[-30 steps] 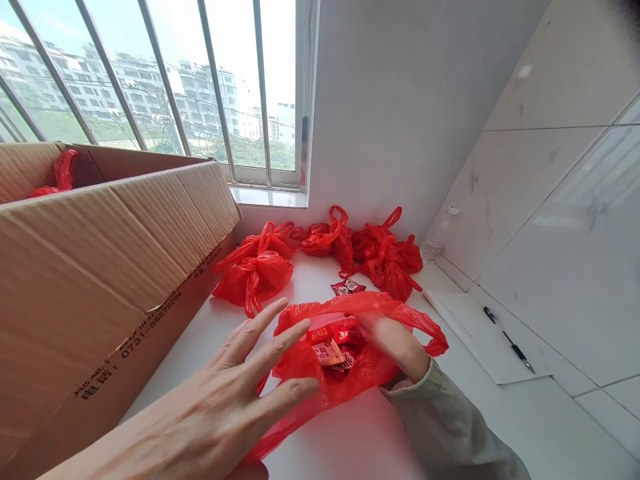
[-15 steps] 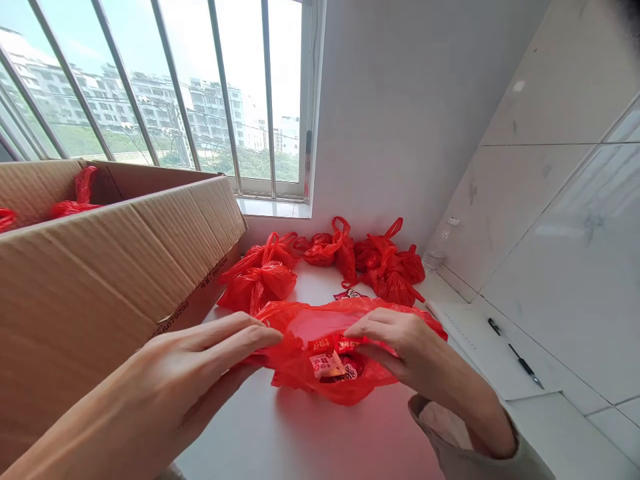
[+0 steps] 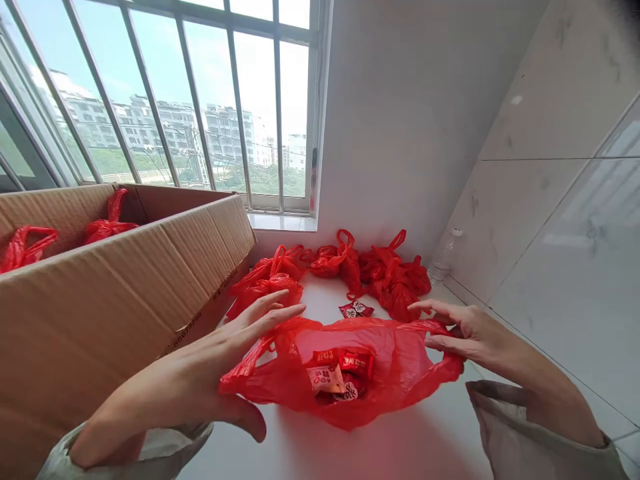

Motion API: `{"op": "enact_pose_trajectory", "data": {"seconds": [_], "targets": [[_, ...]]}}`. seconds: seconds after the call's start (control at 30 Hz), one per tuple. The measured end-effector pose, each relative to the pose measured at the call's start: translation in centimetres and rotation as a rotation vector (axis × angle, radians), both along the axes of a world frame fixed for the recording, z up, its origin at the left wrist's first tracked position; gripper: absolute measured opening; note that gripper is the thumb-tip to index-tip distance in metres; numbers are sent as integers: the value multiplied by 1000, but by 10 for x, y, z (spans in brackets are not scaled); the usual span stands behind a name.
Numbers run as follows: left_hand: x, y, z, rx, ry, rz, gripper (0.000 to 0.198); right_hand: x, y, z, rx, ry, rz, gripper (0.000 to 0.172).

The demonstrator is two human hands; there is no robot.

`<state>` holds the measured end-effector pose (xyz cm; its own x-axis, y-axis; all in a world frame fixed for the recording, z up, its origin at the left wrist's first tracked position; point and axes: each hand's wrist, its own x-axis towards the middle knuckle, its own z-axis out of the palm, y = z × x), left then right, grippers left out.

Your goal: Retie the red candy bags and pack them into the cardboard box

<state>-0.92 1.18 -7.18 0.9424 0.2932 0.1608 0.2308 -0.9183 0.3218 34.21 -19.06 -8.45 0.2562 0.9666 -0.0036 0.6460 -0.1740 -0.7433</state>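
A thin red plastic bag [image 3: 395, 373] lies stretched wide on the white counter, with several small candy packets [image 3: 340, 375] showing through it. My left hand [image 3: 200, 380] holds the bag's left handle between thumb and fingers, the fingers fairly straight. My right hand [image 3: 465, 333] pinches the bag's right handle. The two hands pull the bag's mouth apart sideways. One loose red candy packet [image 3: 356, 309] lies on the counter just behind the bag.
A large open cardboard box [image 3: 115, 280] with red bags inside stands at the left. Several tied red bags [image 3: 385, 273] lie along the back wall under the barred window [image 3: 200, 100]. A clear plastic bottle [image 3: 444, 252] stands against the tiled right wall.
My hands have moved apart, drawing the bag's handles out to the left and right. The view has tilted up, and the paper and pen at the right are out of sight.
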Motion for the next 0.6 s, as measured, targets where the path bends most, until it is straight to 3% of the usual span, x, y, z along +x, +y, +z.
{"op": "enact_pose_trajectory", "data": {"seconds": [0.07,0.17,0.23,0.33,0.4,0.5,0.6], "targets": [[8,1,-4,-91,-31,-31,99,-6,5,2,141,166,-33,36],[29,-2,-4,-285,-50,-74,45,-13,13,3,367,360,-36,34],[47,-5,0,-461,-203,-70,45,-17,18,5,499,419,-77,33],[75,-9,6,-866,-586,60,40,-23,27,13,718,434,-201,29],[93,-10,8,-1086,-724,130,39,-28,35,18,864,405,-290,28],[108,-13,7,-1203,-781,188,49,-38,51,23,992,355,-379,31],[111,-17,3,-1159,-712,271,53,-50,61,23,973,305,-324,31]]}}
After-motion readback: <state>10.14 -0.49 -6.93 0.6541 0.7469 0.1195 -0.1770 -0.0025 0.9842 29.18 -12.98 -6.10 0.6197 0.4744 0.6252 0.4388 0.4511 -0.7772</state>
